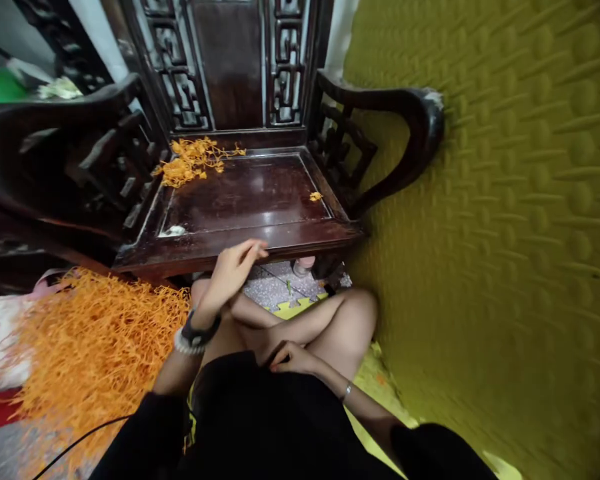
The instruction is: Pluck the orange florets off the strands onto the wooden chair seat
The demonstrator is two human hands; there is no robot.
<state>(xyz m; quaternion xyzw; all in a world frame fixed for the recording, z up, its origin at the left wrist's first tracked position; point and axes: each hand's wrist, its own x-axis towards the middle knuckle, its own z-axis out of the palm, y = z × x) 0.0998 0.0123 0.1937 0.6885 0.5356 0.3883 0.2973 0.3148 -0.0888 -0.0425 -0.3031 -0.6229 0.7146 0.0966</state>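
Note:
I sit cross-legged on the floor before a dark carved wooden chair. My left hand reaches up to the seat's front edge, fingers loosely curled, fingertips touching the wood and holding nothing that I can see. It wears a dark watch and a bead bracelet. My right hand rests on my lap against the black garment, fingers apart and flat. A small heap of orange strands lies at the seat's back left corner. One stray orange bit lies at the seat's right side.
A large pile of orange strands covers the floor to my left, beside a white bag. A yellow-green textured mat stands as a wall on the right. A small white scrap lies on the seat's front left.

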